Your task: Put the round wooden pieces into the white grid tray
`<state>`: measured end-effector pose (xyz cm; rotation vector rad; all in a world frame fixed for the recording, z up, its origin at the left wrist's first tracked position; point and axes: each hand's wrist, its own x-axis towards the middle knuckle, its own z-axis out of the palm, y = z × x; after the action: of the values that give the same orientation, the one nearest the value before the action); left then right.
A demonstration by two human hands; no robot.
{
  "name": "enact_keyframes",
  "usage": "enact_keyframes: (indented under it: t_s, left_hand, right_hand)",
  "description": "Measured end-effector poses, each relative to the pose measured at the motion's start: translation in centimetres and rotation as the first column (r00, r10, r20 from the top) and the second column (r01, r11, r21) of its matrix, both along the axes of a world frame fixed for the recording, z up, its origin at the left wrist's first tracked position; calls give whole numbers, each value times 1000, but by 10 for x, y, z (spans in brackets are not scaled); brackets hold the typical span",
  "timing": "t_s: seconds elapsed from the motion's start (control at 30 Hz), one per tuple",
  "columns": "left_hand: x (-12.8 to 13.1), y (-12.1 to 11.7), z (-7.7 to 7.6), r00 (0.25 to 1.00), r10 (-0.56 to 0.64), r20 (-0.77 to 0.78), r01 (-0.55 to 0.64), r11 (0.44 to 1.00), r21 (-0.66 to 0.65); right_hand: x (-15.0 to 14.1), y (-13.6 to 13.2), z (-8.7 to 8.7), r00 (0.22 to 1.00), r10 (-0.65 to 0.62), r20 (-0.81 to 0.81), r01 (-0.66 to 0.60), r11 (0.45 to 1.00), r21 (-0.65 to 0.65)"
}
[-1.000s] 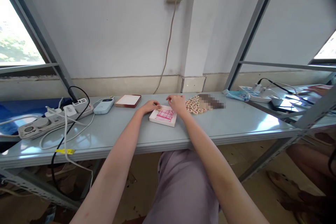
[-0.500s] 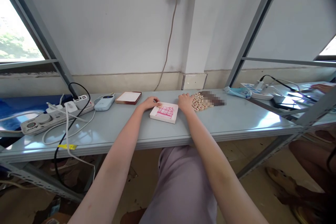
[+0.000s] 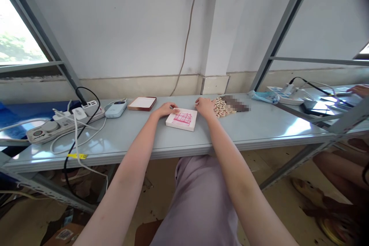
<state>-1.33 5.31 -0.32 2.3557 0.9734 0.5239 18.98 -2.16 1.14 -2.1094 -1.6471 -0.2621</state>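
A flat white square box [image 3: 182,119] with a pink-red grid of lines drawn on its top lies near the middle of the shelf table. My left hand [image 3: 166,110] holds its far left corner, thumb on the top edge and fingers behind. Just past the box's far right corner is my right hand [image 3: 205,107], its fingers bent together; whatever may be between them is hidden. Right beside that hand spreads a pile of small round wooden pieces [image 3: 221,107] with dark marks. A blurred dark patch covers the pile's right side.
A shallow box with a brown-red rim [image 3: 142,103] lies at the back left. Further left are a pale blue power bank [image 3: 115,108], a power strip [image 3: 43,132] and loose cables. A blue face mask [image 3: 263,97] lies back right. Another person's hand [image 3: 359,90] shows at the far right.
The view has shifted slightly. My right hand's fingers, spread more flatly before, are now drawn together near the pile. My left hand stays on the box.
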Motion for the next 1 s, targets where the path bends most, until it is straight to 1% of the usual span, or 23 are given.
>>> enact_keyframes:
  t_s: [0.03, 0.07, 0.1, 0.13, 0.2, 0.23, 0.27, 0.3, 0.47, 0.63, 0.83, 0.93, 1.0]
  left_hand:
    - [0, 0, 0, 1000, -3, -6, 3, 1000, 12]
    - [0, 1, 0, 1000, -3, -10, 3, 1000, 21]
    - [0, 1, 0, 1000, -1, -12, 2, 1000, 26]
    - [0, 0, 1, 1000, 2, -11, -2, 1000, 29]
    - [-1, 0, 1, 1000, 7, -11, -6, 999, 33]
    - [-1, 0, 2, 1000, 8, -10, -7, 999, 36]
    - [-1, 0, 2, 1000, 8, -10, -7, 999, 38]
    - [-1, 0, 2, 1000, 4, -10, -4, 999, 37]
    - [-3, 1, 2, 1000, -26, -4, 26, 1000, -5]
    - [-3, 3, 0, 1000, -23, 3, 23, 1000, -6]
    - [-2, 5, -2, 1000, -22, -4, 22, 1000, 18]
    - [-1, 4, -1, 1000, -15, -10, 16, 999, 43]
    - [0, 2, 0, 1000, -4, -18, 5, 998, 59]
  right_hand:
    - [0, 1, 2, 997, 35, -73, -32, 999, 44]
    - [-1, 2, 5, 984, 101, -144, -90, 993, 82]
    - [-2, 2, 7, 959, 201, -202, -183, 978, 104]
    - [-4, 3, 8, 915, 320, -245, -303, 947, 106]
    - [-10, 4, 10, 798, 528, -291, -536, 842, 58]
    - [-13, 4, 9, 751, 589, -297, -611, 791, 23]
    - [-15, 4, 9, 727, 621, -295, -652, 758, -12]
    - [-18, 3, 8, 724, 629, -282, -664, 747, -37]
    - [-20, 2, 6, 778, 595, -201, -616, 785, -62]
    - [-19, 2, 6, 796, 590, -139, -604, 788, -119]
    - [-22, 2, 6, 811, 585, -19, -582, 803, -126]
    - [-23, 1, 5, 829, 559, 5, -554, 823, -125]
    - [-23, 1, 5, 832, 555, 8, -549, 825, -134]
